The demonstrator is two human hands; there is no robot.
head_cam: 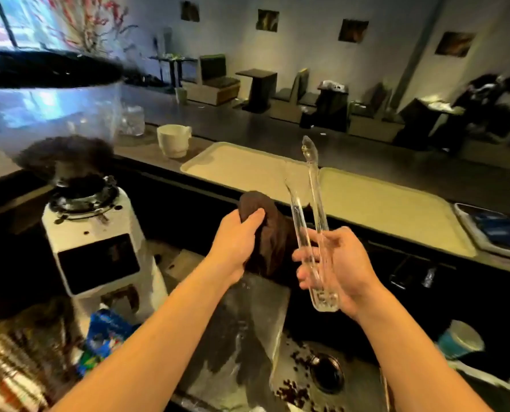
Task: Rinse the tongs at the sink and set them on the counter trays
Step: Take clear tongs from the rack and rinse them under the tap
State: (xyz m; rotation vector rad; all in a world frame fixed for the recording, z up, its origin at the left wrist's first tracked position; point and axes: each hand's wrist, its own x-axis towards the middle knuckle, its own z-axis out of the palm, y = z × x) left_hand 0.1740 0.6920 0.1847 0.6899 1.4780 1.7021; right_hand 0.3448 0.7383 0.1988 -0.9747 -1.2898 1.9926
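Clear plastic tongs [313,209] stand upright over the sink [301,370], tips pointing up and away, arms spread. My right hand [334,269] grips them near the hinged end, palm up. My left hand [237,236] clutches a dark brown cloth [273,233] that hangs just left of the tongs. Two beige trays lie side by side on the counter behind the sink: one tray [241,168] to the left, the other tray [390,209] to the right.
A white coffee grinder [96,242] with a hopper of beans stands at the left. A white cup [173,139] sits beside the left tray. Coffee beans lie scattered round the sink drain [326,373]. A teal cup [459,340] is at the right; a blue-patterned tray [497,230] lies beyond.
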